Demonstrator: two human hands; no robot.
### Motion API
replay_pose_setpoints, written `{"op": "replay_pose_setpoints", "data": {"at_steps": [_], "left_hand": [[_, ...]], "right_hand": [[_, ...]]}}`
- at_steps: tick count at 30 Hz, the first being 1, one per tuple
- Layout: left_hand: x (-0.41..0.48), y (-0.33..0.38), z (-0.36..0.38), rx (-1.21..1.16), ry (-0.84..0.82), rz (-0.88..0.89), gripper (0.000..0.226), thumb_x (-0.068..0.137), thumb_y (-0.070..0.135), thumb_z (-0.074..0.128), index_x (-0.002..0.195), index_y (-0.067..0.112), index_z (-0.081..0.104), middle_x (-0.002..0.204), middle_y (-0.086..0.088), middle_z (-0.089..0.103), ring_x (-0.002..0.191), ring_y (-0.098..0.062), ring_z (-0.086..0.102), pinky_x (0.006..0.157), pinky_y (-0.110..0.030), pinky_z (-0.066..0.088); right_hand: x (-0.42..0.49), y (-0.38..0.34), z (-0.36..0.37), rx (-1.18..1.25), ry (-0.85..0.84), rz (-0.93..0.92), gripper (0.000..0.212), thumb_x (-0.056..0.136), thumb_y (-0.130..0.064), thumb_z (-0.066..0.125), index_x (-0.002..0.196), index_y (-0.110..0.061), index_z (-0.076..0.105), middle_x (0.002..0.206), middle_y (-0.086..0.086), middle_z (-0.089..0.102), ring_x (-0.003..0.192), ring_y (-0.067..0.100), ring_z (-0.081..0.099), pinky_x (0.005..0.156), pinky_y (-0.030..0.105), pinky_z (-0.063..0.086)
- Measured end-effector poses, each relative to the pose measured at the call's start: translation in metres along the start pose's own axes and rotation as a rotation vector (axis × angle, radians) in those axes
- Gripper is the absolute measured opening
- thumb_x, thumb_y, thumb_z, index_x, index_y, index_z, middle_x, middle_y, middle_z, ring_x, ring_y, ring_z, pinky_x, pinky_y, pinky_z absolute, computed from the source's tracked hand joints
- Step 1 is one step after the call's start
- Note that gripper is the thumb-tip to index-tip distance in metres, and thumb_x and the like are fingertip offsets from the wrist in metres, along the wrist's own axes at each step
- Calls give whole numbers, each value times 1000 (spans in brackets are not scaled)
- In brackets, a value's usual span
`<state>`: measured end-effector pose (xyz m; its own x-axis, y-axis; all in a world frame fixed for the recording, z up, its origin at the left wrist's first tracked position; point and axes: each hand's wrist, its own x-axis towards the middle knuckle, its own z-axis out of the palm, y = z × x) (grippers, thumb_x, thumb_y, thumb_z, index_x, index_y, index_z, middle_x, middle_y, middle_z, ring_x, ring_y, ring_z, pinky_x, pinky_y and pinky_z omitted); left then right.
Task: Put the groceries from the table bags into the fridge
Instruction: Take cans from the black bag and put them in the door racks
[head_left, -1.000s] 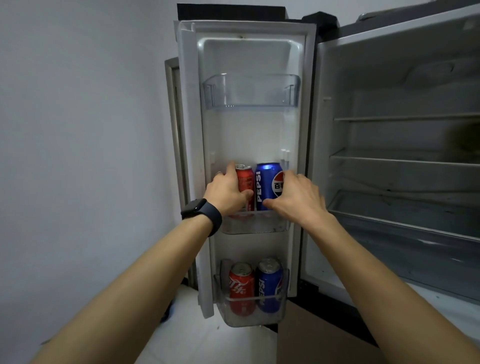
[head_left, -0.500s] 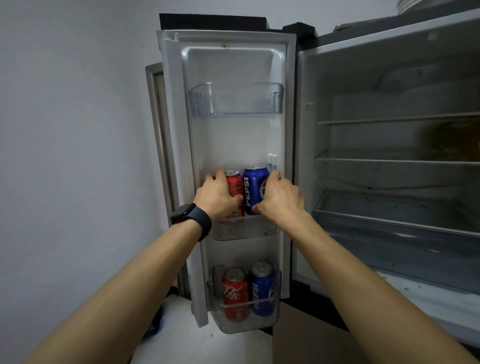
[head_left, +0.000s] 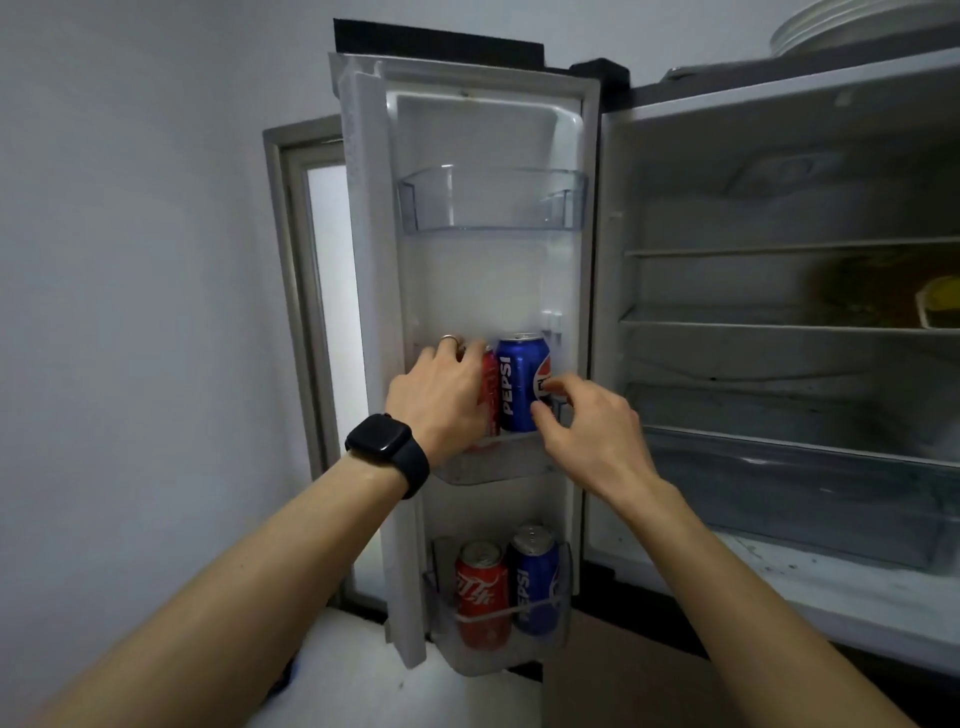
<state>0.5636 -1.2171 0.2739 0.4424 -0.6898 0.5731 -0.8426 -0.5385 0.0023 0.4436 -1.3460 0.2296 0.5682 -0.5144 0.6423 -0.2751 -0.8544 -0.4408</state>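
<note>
Judged step: seating two cans side by side in middle door bin (head_left: 498, 465) of open fridge door (head_left: 363, 260).

Grips upper red can (head_left: 490, 395) with left hand (head_left: 441, 395), fingers (head_left: 467, 358) curled round it and hiding most of it; watch on that wrist. Best to hold it upright, press down till base sits behind bin lip, then open hand straight back, no dragging.

Stands just right of it, seemingly touching: upper Pepsi can (head_left: 519, 384), upright, label outward. Pinches this one lightly at its right front with right hand (head_left: 592, 431), thumb low and forefinger tip on logo; other fingers loosely curled, apparently off the can. Nudge left only enough to close any gap. Avoid tipping either can over the low lip. Cannot tell whether bases sit flat: hidden by hands and frosted wall, so worth checking by feel before letting go.

Containers, same order:
- Top door bin (head_left: 493, 202): see-through, no contents made out.
- Middle door bin: holds the two cans above, task's things right now.
- Lower door bin (head_left: 563, 618): holds lower red can (head_left: 480, 592) at left and lower Pepsi can (head_left: 535, 582) at right, both upright, side by side behind a rail.
- Fridge (head_left: 618, 312) body, right of door, open: shelves, with a yellowish item (head_left: 940, 306) on one at far right edge, too dim to name; drawer (head_left: 779, 483) lower down.
- Plates (head_left: 857, 26) stacked on top of fridge.

No bags or counter in view.
</note>
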Motion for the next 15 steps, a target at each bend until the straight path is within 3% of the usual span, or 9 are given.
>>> {"op": "replay_pose_setpoints", "data": {"at_steps": [3,8,11,15], "left_hand": [[-15,-2,2,-16,66,61,68,92,43,59,149,24,28,153,-6,34,135,-27,40,92,-44,51],[-77,-19,7,-137,195,82,58,94,43,56,146,22,41,151,-4,38,136,-24,39,99,-41,48],[-136,-33,18,-191,183,15,56,93,42,58,144,23,46,150,-3,43,136,-22,40,99,-40,48],[-226,-47,32,-167,76,-131,54,93,40,59,143,25,47,150,-1,44,136,-21,41,100,-41,47]], "right_hand": [[-28,5,3,105,76,-65,28,96,-33,60,122,-24,66,124,-8,65,115,9,57,97,24,45],[-95,6,5,137,144,-103,25,95,-26,64,119,-23,70,127,-10,64,122,4,52,105,25,39],[-142,4,9,150,85,-126,24,94,-25,67,118,-22,72,126,-9,66,123,5,52,106,27,42],[-206,-7,19,167,-65,-146,25,94,-28,67,119,-25,71,127,-13,64,129,4,48,109,22,33]]}}
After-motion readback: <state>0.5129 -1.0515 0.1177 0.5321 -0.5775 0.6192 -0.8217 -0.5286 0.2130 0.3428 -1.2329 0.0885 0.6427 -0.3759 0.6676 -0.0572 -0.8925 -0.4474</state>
